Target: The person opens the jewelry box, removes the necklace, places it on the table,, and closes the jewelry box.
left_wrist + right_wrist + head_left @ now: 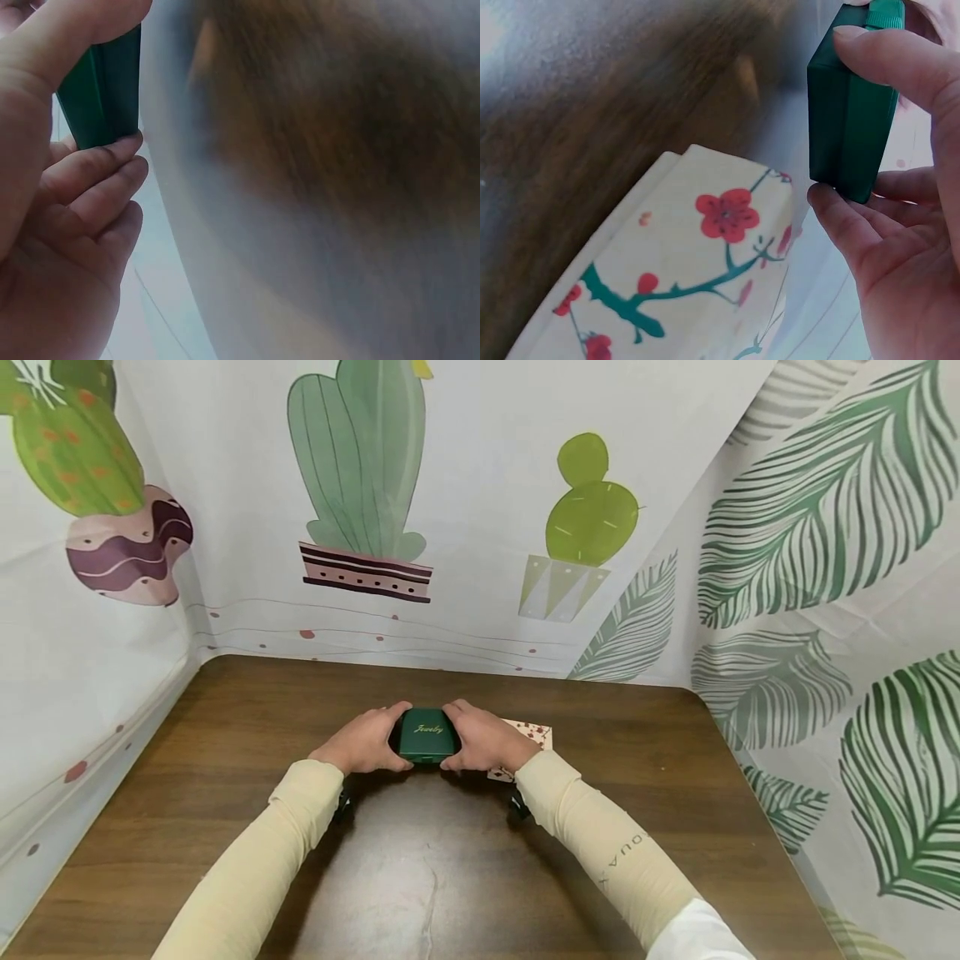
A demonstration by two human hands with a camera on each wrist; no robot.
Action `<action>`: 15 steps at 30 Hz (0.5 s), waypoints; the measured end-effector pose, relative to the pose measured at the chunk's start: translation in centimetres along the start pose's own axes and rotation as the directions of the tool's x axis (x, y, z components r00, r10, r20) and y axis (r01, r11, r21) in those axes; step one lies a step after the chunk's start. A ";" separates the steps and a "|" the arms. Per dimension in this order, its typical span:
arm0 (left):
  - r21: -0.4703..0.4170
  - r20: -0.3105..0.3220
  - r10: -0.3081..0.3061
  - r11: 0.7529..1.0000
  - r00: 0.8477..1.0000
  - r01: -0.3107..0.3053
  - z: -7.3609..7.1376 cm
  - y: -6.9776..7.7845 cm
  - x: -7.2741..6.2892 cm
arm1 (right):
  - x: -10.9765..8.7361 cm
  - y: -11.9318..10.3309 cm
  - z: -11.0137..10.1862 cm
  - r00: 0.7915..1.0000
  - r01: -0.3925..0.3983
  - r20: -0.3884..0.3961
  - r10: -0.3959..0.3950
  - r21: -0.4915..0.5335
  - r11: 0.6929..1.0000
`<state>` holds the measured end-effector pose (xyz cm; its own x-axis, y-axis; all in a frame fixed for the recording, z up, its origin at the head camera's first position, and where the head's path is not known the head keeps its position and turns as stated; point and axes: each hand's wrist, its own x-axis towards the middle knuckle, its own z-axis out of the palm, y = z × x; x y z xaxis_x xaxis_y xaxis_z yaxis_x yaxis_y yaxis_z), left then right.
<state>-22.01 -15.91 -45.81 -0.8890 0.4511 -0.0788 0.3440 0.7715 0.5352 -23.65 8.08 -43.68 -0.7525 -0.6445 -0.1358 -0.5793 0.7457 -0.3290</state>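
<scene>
A small dark green jewelry box [427, 735], with gold "Jewelry" lettering on its lid, is held between both hands at the far middle of the table. The left hand [367, 740] grips its left side, thumb on the near edge and fingers on the far edge. On the opposite side the right hand [483, 739] grips it the same way. In the right wrist view, the right thumb presses beside a ridged catch on the green box [847, 112]. The left wrist view shows the box's side [105, 90] between thumb and fingers.
A folded cream cloth [697, 247] printed with red flowers and green branches lies under the right wrist. The brown wooden table [420, 860] meets a curtain [480, 510] with cactus and leaf prints along its back edge.
</scene>
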 end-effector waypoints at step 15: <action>-0.014 -0.012 -0.003 1.000 1.000 0.003 -0.6 0.7 -0.5 | -0.3 -0.4 -0.9 1.000 -0.002 0.002 0.002 0.002 1.000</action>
<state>-21.50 -15.87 -44.84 -0.8938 0.4430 -0.0701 0.3369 0.7663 0.5471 -23.45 8.16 -42.71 -0.7530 -0.6432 -0.1385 -0.5771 0.7468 -0.3307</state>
